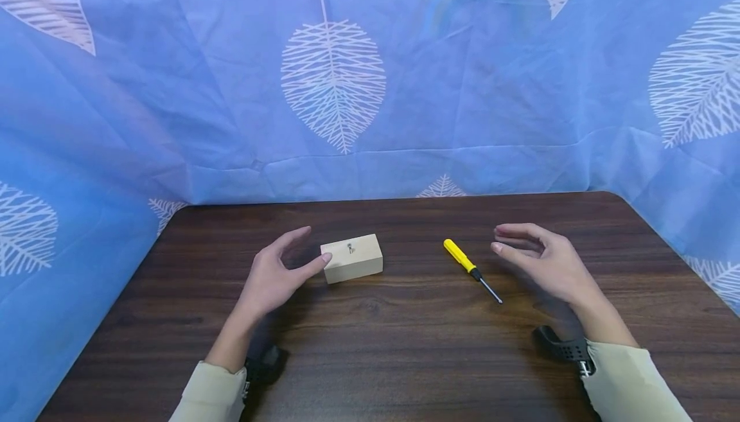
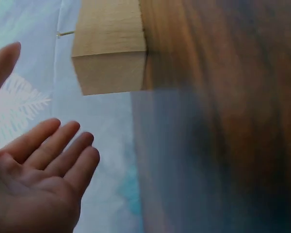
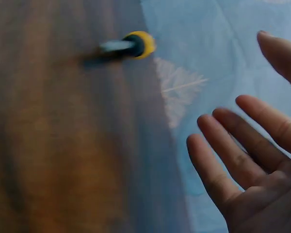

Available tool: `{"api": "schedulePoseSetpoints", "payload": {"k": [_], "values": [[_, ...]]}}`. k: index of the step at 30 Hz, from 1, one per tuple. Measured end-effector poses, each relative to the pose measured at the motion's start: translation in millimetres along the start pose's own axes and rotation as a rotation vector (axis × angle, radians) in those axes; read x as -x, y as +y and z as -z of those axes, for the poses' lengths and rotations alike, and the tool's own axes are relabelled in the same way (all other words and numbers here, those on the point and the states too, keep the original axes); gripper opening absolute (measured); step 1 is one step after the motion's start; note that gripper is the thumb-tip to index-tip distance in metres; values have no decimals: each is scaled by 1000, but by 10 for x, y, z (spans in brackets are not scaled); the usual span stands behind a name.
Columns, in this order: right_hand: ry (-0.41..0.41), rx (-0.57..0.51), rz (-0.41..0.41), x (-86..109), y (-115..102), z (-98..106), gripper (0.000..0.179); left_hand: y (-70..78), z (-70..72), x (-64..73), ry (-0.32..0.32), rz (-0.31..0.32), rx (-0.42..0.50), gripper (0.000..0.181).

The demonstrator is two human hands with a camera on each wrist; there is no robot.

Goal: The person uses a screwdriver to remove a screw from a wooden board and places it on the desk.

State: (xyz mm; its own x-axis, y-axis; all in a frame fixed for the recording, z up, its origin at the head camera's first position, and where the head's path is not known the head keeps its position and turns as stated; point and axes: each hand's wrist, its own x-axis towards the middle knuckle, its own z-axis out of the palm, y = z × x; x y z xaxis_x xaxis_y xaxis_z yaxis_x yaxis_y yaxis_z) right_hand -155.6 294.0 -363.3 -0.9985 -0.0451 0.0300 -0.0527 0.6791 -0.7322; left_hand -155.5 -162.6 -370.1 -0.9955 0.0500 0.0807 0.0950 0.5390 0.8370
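Note:
A pale wooden block (image 1: 354, 261) lies on the dark table, left of the middle, with a small screw (image 1: 349, 248) standing up out of its top. In the left wrist view the screw (image 2: 66, 33) juts from the block (image 2: 111, 68). My left hand (image 1: 277, 277) is beside the block's left end, fingers spread and holding nothing; its thumb tip overlaps the block's corner in the head view. To the right lies a screwdriver (image 1: 462, 258) with a yellow handle and a metal shaft angled toward me. My right hand (image 1: 546, 261) hovers right of it, fingers relaxed, with nothing in its grasp.
The dark wood-grain table (image 1: 370, 358) has rounded far corners. Behind it and at both sides hangs a blue cloth (image 1: 462, 88) with white leaf prints. Each wrist wears a dark strap (image 1: 563, 347) below a light sleeve (image 1: 630, 380).

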Motion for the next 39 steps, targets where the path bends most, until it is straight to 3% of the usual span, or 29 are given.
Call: {"api": "schedulePoseSetpoints", "payload": {"k": [4,11,16,18,24,28,39], "values": [[-18,-81,-36,-25,160,-100,58,-135,-32,-30,-70,-11,123,70],[-9,-382,10,-53,315,-176,55,-358,-16,-89,-130,20,325,64],[-25,-536,37,-73,343,-175,52,-441,-12,-108,-160,24,378,64],[-26,-525,28,-72,339,-175,53,-455,-19,-111,-163,14,371,65],[-26,-279,-100,-88,271,-178,66,-457,-45,-113,-176,7,337,70],[-30,-193,-175,-136,215,-204,70,-448,-67,-127,-177,5,332,72],[-53,-160,-194,-243,71,-360,73,-387,-153,-144,-168,19,225,73]]}}
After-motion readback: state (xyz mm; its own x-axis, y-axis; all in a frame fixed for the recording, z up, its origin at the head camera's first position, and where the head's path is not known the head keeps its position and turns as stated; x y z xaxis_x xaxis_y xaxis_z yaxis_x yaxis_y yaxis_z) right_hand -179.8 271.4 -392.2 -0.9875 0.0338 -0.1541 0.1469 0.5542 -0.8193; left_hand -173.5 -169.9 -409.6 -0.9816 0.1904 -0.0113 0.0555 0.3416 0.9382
